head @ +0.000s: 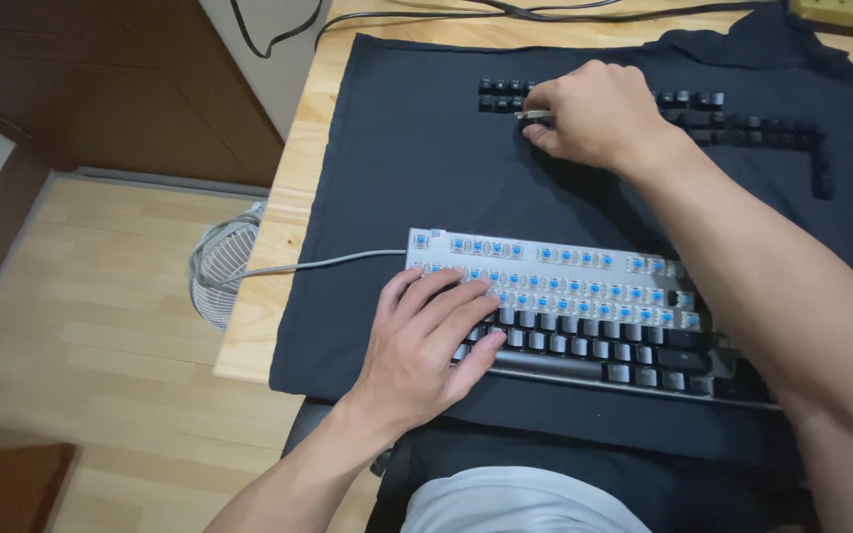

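Your left hand (426, 341) lies flat, fingers spread, on one half-stripped keyboard (584, 311); your right hand (589, 114) seemingly pinches a keycap puller (535, 115) over two keycap rows (742, 123).

no packages, labels, signs or screens visible anywhere in this view, from any clock direction.

Dim, warm indoor light, evenly spread.
Cast soft shadows only; showed no glare, kept sharp focus, bent slightly at edges.
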